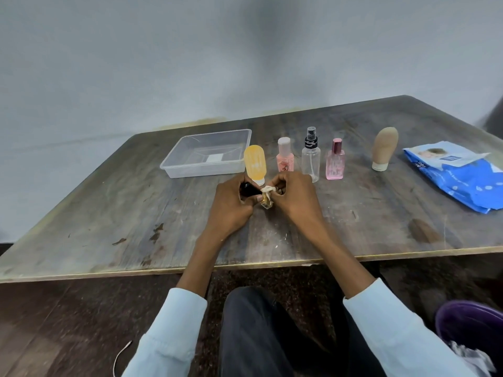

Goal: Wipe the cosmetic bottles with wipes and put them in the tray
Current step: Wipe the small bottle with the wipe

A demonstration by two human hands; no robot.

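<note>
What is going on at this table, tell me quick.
A person is cleaning cosmetic bottles. The left hand holds a small black-capped bottle low over the table, while the right hand pinches a crumpled wipe against it. The clear tray has no bottles in it yet. Five more bottles stand in a row behind the hands: yellow, pink-capped, clear spray, pink perfume, beige tube. The blue wipes pack lies at right.

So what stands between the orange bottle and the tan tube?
Head view shows three upright bottles between orange bottle and tan tube: pink-capped bottle, clear spray bottle, pink perfume bottle.
</note>
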